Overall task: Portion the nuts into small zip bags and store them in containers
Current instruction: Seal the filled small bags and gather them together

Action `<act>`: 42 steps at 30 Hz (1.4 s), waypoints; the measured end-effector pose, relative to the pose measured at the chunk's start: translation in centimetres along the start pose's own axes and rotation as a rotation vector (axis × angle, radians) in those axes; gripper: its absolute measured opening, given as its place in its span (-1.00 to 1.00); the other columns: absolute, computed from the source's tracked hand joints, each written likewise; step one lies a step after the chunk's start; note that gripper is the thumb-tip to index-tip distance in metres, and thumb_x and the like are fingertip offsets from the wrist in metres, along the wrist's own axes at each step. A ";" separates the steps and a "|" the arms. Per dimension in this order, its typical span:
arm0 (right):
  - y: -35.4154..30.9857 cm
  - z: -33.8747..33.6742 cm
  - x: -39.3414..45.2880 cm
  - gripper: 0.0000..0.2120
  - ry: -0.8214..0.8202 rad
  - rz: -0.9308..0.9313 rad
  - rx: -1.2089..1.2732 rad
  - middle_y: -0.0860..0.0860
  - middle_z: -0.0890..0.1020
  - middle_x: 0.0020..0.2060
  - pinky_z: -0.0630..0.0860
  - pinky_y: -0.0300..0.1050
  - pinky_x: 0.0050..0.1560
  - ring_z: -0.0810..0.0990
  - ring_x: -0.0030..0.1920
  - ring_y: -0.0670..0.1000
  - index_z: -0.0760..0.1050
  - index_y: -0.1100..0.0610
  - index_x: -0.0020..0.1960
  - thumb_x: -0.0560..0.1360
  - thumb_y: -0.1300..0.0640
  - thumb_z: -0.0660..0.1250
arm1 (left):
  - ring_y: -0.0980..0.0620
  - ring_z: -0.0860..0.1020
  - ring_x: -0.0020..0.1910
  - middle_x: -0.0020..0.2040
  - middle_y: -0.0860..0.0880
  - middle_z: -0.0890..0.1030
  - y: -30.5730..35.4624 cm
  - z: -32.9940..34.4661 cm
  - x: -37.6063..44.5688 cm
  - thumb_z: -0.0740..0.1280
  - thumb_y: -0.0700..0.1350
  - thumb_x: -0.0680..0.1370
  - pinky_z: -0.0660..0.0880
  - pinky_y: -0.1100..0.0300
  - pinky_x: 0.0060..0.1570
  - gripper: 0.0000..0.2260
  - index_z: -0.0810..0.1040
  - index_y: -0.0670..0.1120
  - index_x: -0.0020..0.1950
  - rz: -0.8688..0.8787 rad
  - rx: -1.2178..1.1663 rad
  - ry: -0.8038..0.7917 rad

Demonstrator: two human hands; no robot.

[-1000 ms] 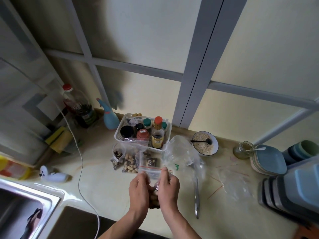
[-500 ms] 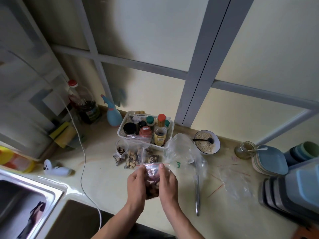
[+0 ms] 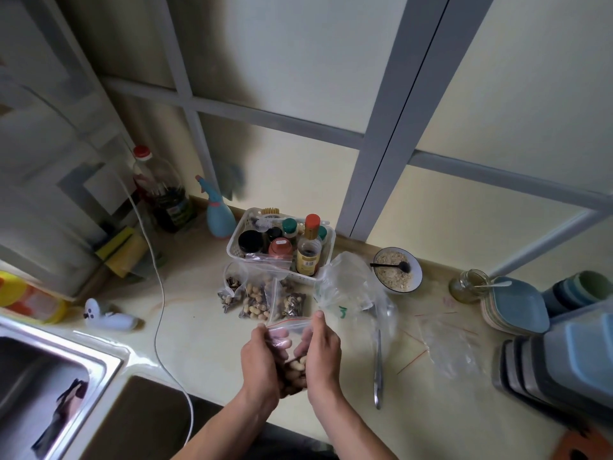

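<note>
left hand (image 3: 259,356), right hand (image 3: 323,351): grasping zip bag (image 3: 289,346) of nuts | labels: unreadable

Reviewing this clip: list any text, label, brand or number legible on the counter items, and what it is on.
"3", green mark, apparently a numeral, on the large clear plastic bag.
Yellow label on the sauce bottle in the white basket: print too small to read.
Dark bottle label: blurred, unreadable.
Nothing else legible.

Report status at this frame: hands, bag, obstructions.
Left hand and right hand both grip small zip bag of nuts, held above counter. Three filled bags lie behind. Nothing in the way.
</note>
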State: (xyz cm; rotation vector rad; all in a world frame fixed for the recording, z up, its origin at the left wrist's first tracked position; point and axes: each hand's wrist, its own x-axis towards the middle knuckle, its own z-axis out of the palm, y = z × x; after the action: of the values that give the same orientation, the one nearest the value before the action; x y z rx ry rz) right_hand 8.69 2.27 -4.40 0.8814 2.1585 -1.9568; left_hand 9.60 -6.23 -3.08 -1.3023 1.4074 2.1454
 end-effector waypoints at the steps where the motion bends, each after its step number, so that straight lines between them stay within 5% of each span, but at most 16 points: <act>1: 0.0 -0.1 0.0 -0.47 -0.011 0.009 0.000 0.12 0.58 -0.53 0.49 -0.17 -0.31 0.54 -0.45 0.00 0.49 0.22 -0.27 0.70 -0.10 0.09 | -0.07 0.43 -0.44 -0.31 -0.10 0.46 0.0 -0.1 -0.1 0.14 0.13 0.59 0.46 0.11 -0.37 -0.63 0.61 -0.09 -0.14 -0.019 -0.005 0.000; 6: 0.8 -0.4 -0.2 -0.51 0.007 -0.023 -0.036 0.14 0.60 -0.49 0.51 -0.08 -0.18 0.56 -0.42 -0.01 0.49 0.21 -0.28 0.69 -0.06 0.14 | -0.11 0.48 -0.44 -0.30 -0.18 0.53 -0.5 -0.6 0.2 0.15 0.15 0.58 0.46 0.08 -0.35 -0.61 0.61 -0.11 -0.12 -0.062 -0.023 -0.085; 12: 0.2 -2.7 1.5 -0.55 -0.138 -0.198 -0.264 0.04 0.53 -0.52 0.43 -0.12 -0.36 0.48 -0.50 -0.07 0.40 0.07 -0.37 0.66 -0.05 0.20 | -0.09 0.59 -0.14 -0.01 -0.23 0.63 -0.1 -1.1 1.6 0.14 -0.22 0.65 0.49 0.10 -0.11 -0.77 0.58 -0.18 0.12 0.210 0.212 -0.089; 18: 0.1 -3.7 2.3 -0.61 -0.339 -0.259 -0.450 0.04 0.57 -0.45 0.46 -0.14 -0.36 0.50 -0.48 -0.09 0.54 0.05 -0.30 0.66 -0.02 0.22 | 0.03 0.59 -0.27 -0.15 -0.13 0.66 0.7 -0.8 1.3 0.29 -0.02 0.63 0.45 0.17 -0.19 -0.70 0.63 -0.25 -0.02 0.246 0.532 -0.393; 25: 0.1 -3.9 2.1 -0.67 -0.294 -0.171 -0.408 0.03 0.53 -0.51 0.42 -0.15 -0.31 0.47 -0.45 -0.08 0.45 0.04 -0.28 0.62 -0.04 0.20 | 0.07 0.39 -0.39 -0.29 -0.04 0.55 0.5 -0.6 1.7 0.35 -0.15 0.61 0.36 0.32 -0.40 -0.82 0.59 -0.18 -0.17 0.261 0.458 -0.359; 32: 0.6 -3.7 2.3 -0.80 -0.288 -0.198 -0.406 -0.02 0.54 -0.49 0.44 -0.12 -0.32 0.49 -0.45 -0.09 0.48 0.05 -0.19 0.59 0.04 0.27 | 0.05 0.39 -0.42 -0.25 -0.04 0.55 0.4 -0.6 2.0 0.31 -0.16 0.60 0.28 0.25 -0.41 -0.85 0.61 -0.20 -0.07 0.185 0.466 -0.357; 42: 0.9 -3.5 2.3 -0.78 -0.310 -0.200 -0.385 -0.02 0.53 -0.52 0.42 -0.19 -0.34 0.48 -0.46 -0.10 0.48 0.00 -0.25 0.57 0.08 0.29 | 0.05 0.39 -0.41 -0.30 -0.04 0.51 0.2 -1.0 1.9 0.32 -0.19 0.58 0.29 0.25 -0.39 -0.85 0.55 -0.16 -0.18 0.239 0.487 -0.393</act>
State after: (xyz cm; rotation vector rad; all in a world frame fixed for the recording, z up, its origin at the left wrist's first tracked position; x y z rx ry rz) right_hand 8.24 6.38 -5.61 0.2911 2.3782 -1.5359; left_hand 8.93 -7.60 -4.64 -0.5277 1.8126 1.8737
